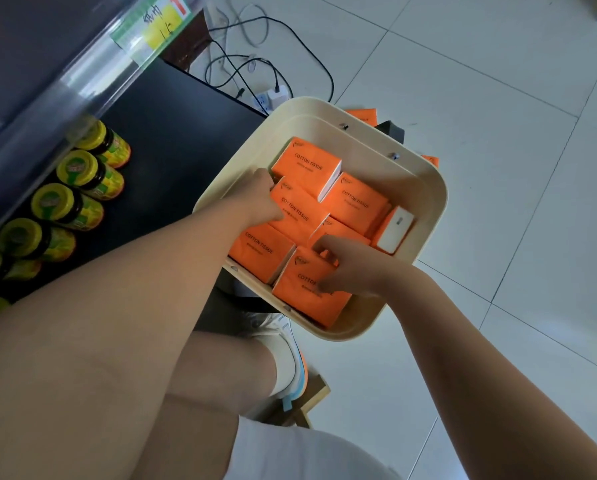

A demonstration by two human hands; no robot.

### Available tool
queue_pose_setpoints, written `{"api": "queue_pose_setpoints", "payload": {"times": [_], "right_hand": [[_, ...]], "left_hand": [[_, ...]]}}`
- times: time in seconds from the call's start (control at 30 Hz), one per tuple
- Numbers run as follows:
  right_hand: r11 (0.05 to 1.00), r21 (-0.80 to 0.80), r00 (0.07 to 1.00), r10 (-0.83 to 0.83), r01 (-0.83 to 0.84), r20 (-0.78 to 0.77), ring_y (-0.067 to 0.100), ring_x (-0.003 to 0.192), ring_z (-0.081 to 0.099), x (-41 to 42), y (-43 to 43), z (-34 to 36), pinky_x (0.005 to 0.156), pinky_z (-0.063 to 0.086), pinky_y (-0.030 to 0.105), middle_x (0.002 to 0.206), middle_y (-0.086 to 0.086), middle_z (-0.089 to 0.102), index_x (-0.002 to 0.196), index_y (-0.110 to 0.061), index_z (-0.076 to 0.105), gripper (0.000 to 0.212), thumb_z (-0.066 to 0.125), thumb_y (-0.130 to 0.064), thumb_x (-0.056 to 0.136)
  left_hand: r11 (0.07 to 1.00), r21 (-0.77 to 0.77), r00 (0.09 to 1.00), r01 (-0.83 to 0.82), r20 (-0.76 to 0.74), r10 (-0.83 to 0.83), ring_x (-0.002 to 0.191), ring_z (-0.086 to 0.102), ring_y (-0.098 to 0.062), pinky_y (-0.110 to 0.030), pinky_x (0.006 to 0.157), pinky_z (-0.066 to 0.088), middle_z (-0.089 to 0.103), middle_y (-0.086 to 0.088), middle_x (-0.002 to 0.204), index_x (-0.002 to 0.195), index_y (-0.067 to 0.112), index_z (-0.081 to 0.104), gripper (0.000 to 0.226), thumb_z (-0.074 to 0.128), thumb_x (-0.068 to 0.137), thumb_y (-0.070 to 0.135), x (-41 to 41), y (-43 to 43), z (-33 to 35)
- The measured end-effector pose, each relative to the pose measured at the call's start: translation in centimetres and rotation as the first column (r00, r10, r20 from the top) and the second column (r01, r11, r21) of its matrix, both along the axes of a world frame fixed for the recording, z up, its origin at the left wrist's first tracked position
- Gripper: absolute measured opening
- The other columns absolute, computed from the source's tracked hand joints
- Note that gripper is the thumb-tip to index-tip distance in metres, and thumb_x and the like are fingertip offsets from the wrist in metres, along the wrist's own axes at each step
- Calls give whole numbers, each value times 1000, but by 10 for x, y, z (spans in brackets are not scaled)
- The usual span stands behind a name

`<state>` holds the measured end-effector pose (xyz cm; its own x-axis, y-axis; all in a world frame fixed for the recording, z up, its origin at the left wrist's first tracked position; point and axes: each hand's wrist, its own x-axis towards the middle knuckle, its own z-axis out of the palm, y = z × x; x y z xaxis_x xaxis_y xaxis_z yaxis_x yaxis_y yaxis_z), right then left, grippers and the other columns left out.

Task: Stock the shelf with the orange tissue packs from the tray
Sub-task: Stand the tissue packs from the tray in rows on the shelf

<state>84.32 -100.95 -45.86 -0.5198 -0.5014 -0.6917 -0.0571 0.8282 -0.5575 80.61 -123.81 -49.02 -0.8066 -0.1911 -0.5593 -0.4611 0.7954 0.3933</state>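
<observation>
A cream tray (425, 188) holds several orange tissue packs marked COTTON TISSUE. My left hand (260, 199) reaches in from the left and grips the middle pack (299, 213), fingers curled over its far edge and thumb on top. At the tray's near side my right hand (345, 268) grips the nearest pack (304, 289), fingers over its far edge and thumb pressing its face. Another pack (307, 164) lies at the back. One pack (396, 230) stands on end at the right.
The dark shelf (172, 126) lies to the left with a row of yellow-lidded jars (78, 168) along its front. A price label strip (151, 26) runs above. Cables and a power strip (269, 95) lie on the tiled floor beyond the tray. My knee and shoe are below.
</observation>
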Motion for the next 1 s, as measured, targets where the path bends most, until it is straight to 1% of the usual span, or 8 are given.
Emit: {"api": "queue_pose_setpoints", "payload": {"times": [0.13,0.27,0.37,0.47,0.7,0.8,0.9,1.0], "right_hand": [[996,-41,995,-78,81,58,17,99,61,-2,3,2,84,55,36,115,-9,59,126,-52,48,55,78,-36,83],[969,-109,975,-223,220,-13,17,106,58,-8,9,5,91,52,36,121,-7,56,130,-48,55,55,80,-35,82],[920,-209,944,-325,330,61,16,109,62,-16,15,15,97,55,41,124,-7,61,132,-40,62,55,82,-31,82],[856,-327,916,-368,401,159,7,100,70,-24,15,36,95,57,30,116,-9,71,122,-35,71,43,83,-19,83],[743,-525,908,-371,416,195,16,95,75,-47,1,107,90,58,34,104,-5,79,109,-38,77,40,65,-4,90],[676,-622,915,-352,395,198,20,90,74,-60,-11,137,85,56,35,108,7,76,117,-32,73,43,65,-1,88],[628,-690,925,-338,359,173,19,83,71,-68,-24,166,77,53,38,95,7,73,118,-21,66,43,73,-9,77],[607,-744,946,-305,280,108,19,81,69,-71,-39,195,74,52,36,90,4,74,113,-15,67,39,72,-9,75]], "left_hand": [[983,157,995,-98,25,95,92,70,-18,-42,79,60,70,4,104,105,31,61,62,88,50,39,-3,-4,-5],[947,280,988,-156,34,152,100,70,-21,-45,86,59,70,2,116,134,27,57,83,85,55,32,-4,-8,5],[945,267,982,-188,30,187,98,67,-25,-46,88,57,67,-1,110,119,23,62,55,75,65,23,-1,-7,35],[922,308,968,-235,-16,252,93,65,-25,-40,79,55,65,-7,106,110,17,63,39,70,71,14,1,-13,64],[900,361,936,-246,-154,317,83,66,-22,-37,70,55,67,-7,98,103,24,58,16,64,90,31,12,-27,151],[908,347,893,-235,-293,343,76,65,-18,-36,65,55,67,-4,94,104,25,58,26,65,84,39,14,-36,197],[891,393,822,-229,-412,393,75,66,-23,-35,56,52,68,-9,106,110,42,53,42,64,70,33,27,-50,241],[884,426,748,-191,-520,412,83,66,-20,-37,69,51,69,-5,107,113,47,57,49,61,72,20,50,-68,276]]}}
